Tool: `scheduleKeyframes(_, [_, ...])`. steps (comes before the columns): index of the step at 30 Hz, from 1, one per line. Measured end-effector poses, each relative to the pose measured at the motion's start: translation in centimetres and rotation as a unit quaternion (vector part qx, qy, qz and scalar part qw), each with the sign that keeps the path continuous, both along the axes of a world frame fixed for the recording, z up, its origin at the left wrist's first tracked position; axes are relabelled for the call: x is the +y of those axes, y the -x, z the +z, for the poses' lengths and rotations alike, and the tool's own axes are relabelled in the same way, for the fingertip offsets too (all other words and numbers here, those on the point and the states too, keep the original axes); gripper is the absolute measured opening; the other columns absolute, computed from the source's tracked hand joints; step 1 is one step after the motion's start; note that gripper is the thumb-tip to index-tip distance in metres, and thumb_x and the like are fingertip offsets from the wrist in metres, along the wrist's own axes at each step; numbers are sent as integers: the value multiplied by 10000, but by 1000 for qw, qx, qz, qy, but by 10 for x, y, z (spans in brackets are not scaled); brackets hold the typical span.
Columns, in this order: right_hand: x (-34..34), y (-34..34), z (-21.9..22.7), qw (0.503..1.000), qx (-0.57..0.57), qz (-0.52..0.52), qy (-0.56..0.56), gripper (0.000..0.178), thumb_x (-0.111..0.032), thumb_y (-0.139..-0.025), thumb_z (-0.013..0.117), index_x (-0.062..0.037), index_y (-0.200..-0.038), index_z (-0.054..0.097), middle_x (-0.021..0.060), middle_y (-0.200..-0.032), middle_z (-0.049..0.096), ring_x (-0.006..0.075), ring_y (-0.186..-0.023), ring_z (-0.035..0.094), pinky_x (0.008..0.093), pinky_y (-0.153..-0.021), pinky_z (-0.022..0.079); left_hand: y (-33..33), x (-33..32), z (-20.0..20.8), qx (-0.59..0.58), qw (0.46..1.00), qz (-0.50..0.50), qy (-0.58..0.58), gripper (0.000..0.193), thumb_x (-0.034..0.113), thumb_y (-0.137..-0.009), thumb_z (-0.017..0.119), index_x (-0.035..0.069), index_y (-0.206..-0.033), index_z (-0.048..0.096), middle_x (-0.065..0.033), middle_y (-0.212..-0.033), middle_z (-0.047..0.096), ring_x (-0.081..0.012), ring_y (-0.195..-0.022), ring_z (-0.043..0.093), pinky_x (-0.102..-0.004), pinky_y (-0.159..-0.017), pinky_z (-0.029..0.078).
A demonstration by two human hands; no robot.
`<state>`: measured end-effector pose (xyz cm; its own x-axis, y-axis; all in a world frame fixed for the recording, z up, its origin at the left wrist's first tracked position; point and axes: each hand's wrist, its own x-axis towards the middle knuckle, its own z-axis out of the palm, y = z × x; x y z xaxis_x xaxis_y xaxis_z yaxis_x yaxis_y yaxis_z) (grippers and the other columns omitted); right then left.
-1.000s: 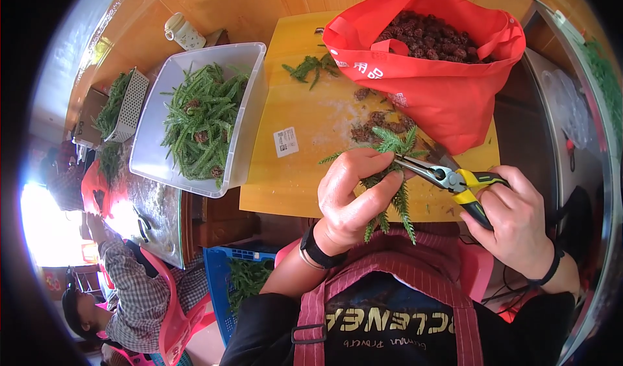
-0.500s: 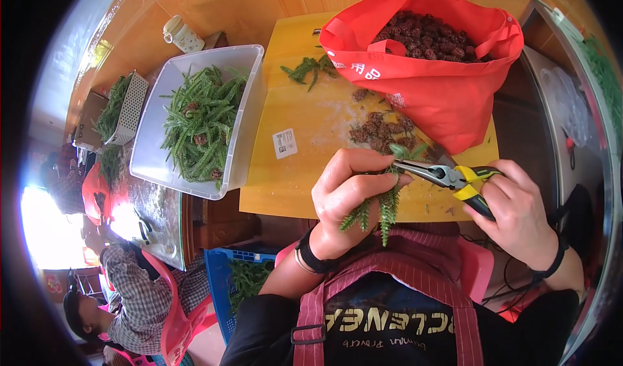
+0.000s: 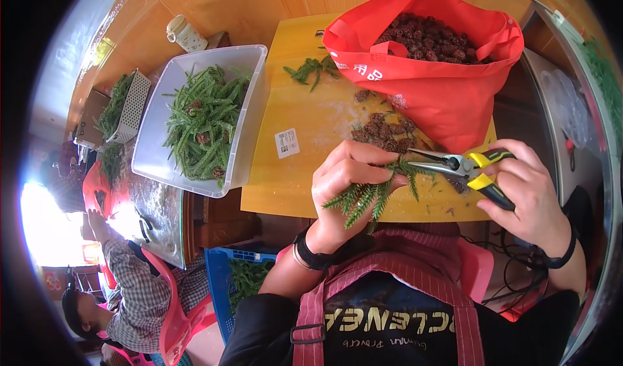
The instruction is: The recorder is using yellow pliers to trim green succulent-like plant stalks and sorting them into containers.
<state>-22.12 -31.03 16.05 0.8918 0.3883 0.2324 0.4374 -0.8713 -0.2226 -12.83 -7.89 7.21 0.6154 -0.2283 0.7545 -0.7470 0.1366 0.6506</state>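
Note:
My left hand [image 3: 350,174] pinches a green artificial pine sprig [image 3: 366,200], whose tips hang below the fingers. My right hand [image 3: 529,200] is wrapped round the yellow and black handles of long-nose pliers [image 3: 464,166]. The plier jaws are spread apart, their tips beside the top of the sprig. Just beyond the fingers, several loose brown pine cones [image 3: 378,128] lie on the yellow board [image 3: 311,178]. Whether one of the cones is fixed to the sprig I cannot tell.
A red bag [image 3: 448,100] full of pine cones stands at the far right. Left of the board, a clear plastic bin [image 3: 250,129] holds pine sprigs with cones. Below it is a blue basket [image 3: 220,294]. Another person [image 3: 139,301] sits at the lower left.
The plier jaws have opened and their handles have spread in my right hand. The sprig has turned in my left hand, its tips now fanning out more to the left.

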Motion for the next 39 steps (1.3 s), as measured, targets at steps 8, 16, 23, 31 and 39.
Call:
scheduleKeyframes(8, [-5,-10,4,999,-14,31,10,248,-144,-609,729,13,-736,585,105,-801,582,321,-959,543,395,-773,458,-2,-1,-4,29,999,-28,12,273,21,-651,784,64,-745,531,-112,-824,624,-216,-774,608,-323,-689,500])
scheduleKeyframes(16, [0,-9,5,998,-33,31,52,248,-154,-586,746,-10,-705,582,79,-767,563,276,-915,550,372,-726,463,-3,-1,-2,0,1000,-25,0,265,17,-651,781,64,-748,539,-105,-820,625,-228,-778,617,-332,-685,507])
scheduleKeyframes(23, [-1,-10,0,995,-57,25,72,245,-130,-565,740,-18,-686,559,76,-738,538,271,-882,548,362,-708,476,-3,1,-3,17,999,-44,-4,270,24,-656,781,66,-748,531,-110,-818,627,-232,-766,626,-335,-681,509])
scheduleKeyframes(31, [-5,-10,-4,993,-61,32,92,265,-97,-537,727,-20,-676,515,94,-721,525,281,-863,550,363,-739,482,-4,1,-4,67,994,-87,10,262,39,-678,773,69,-752,523,-126,-816,634,-223,-778,626,-327,-679,504])
scheduleKeyframes(39, [-13,-10,-8,994,-40,47,88,255,-123,-581,726,-17,-687,521,102,-714,535,294,-850,559,362,-748,480,-4,1,-4,118,983,-140,29,252,48,-698,760,71,-757,517,-147,-847,642,-229,-787,627,-330,-691,503])
